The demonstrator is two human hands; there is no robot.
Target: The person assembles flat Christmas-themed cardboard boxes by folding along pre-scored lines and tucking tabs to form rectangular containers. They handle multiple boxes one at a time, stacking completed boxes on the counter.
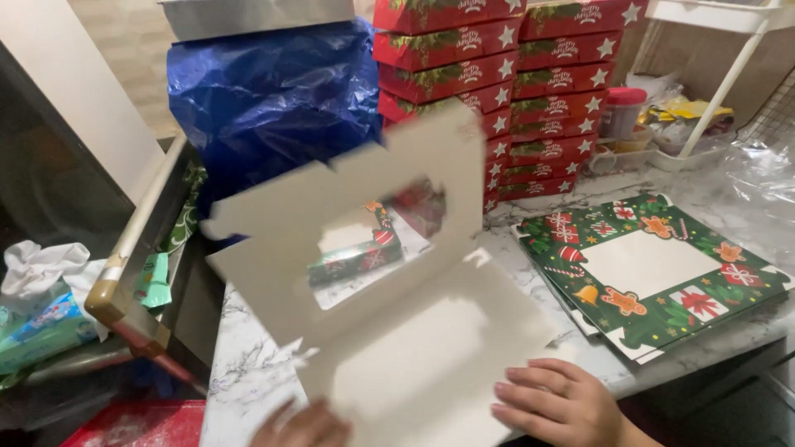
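A flat white cardboard box blank (389,273) with a square window cut-out lies partly folded on the marble counter (248,364), its windowed lid panel raised. My left hand (302,426) touches the blank's near edge at the bottom of the view. My right hand (563,401) rests with fingers spread on the blank's near right corner. Through the window I see a small green holiday-printed box (356,257) lying on the counter.
A pile of flat green holiday box blanks (654,273) lies to the right. Stacks of red folded boxes (505,83) stand at the back beside a blue plastic bag (265,99). A white rack (712,74) holds jars at the back right. Tissues (41,298) sit at the left.
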